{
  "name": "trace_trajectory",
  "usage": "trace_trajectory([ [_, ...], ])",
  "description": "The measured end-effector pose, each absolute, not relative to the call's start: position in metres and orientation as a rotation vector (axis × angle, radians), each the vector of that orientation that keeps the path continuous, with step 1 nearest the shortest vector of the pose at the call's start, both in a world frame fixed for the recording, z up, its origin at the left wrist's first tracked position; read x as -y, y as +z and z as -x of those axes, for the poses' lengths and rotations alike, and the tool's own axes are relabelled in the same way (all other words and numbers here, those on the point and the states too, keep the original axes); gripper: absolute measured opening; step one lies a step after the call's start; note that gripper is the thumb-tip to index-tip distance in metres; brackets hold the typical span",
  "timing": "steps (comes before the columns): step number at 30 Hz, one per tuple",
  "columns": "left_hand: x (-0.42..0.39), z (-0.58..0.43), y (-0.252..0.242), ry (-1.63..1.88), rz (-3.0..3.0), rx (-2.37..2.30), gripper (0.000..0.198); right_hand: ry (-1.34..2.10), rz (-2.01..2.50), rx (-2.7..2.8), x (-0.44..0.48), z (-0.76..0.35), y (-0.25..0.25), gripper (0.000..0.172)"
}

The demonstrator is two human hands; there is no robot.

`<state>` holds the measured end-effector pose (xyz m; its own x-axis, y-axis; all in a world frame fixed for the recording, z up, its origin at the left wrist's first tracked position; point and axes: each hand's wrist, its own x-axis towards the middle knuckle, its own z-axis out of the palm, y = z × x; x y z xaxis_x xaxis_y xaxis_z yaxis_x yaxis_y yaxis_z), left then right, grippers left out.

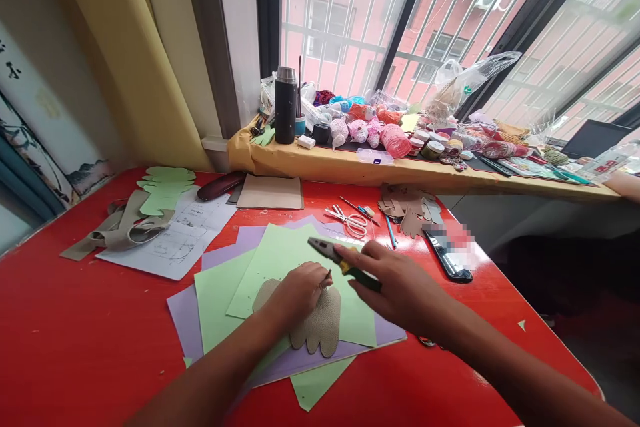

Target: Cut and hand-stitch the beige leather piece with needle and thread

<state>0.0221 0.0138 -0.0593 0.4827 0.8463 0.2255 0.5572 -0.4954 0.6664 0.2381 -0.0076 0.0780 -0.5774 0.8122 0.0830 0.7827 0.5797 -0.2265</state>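
My right hand (387,280) is wrapped round the dark and yellow handles of a pair of pliers (325,250), whose metal jaws point left above the paper. My left hand (303,290) is closed and presses down on a beige, grained leather-like piece (320,323) with rounded, finger-shaped lobes. The tip of a thin dark rod (329,274) sticks up out of the left hand's grip; its lower end is hidden. Under the piece lie overlapping sheets of green paper (270,250) and purple paper (220,257).
White scissors (350,220), pencils and brown cut-out scraps (407,207) lie behind the paper on the red table (75,333). A phone (447,253) is at right. Beige strips (125,227) and a drawn sheet (187,233) lie at left. Yarn and a black flask (285,107) crowd the sill.
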Motion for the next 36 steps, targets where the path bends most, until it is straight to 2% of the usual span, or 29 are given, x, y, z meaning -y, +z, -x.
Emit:
trace_trajectory([
  [3, -0.013, -0.022, -0.062, 0.73, -2.239, -1.135, 0.03, 0.189, 1.248, 2.372, 0.005, -0.236, 0.086, 0.06],
  [5, -0.012, -0.021, -0.065, 0.732, -2.24, -1.128, 0.029, 0.2, 1.308, 2.245, 0.01, -0.237, 0.067, 0.061],
  [8, -0.011, -0.021, -0.067, 0.735, -2.239, -1.121, 0.025, 0.444, 1.342, 2.435, 0.023, -0.242, 0.022, 0.065],
  [11, -0.011, -0.021, -0.067, 0.717, -2.252, -1.131, 0.025, 0.492, 1.438, 2.359, 0.029, -0.252, 0.001, 0.063],
  [17, -0.011, -0.022, -0.059, 0.705, -2.246, -1.165, 0.026, 0.562, 1.47, 2.199, 0.019, -0.256, 0.015, 0.061],
  [23, -0.01, -0.02, -0.054, 0.684, -2.195, -1.178, 0.029, 0.69, 1.461, 2.228, 0.02, -0.253, 0.007, 0.062],
  [27, -0.013, -0.016, -0.049, 0.65, -2.151, -1.157, 0.029, 0.605, 1.485, 2.27, 0.011, -0.254, 0.005, 0.062],
  [33, -0.015, -0.008, -0.046, 0.611, -2.028, -1.145, 0.032, 0.235, 1.574, 2.433, -0.015, -0.251, -0.001, 0.06],
  [36, -0.015, -0.004, -0.047, 0.621, -1.906, -1.127, 0.029, 0.155, 1.602, 2.508, -0.03, -0.248, -0.005, 0.056],
])
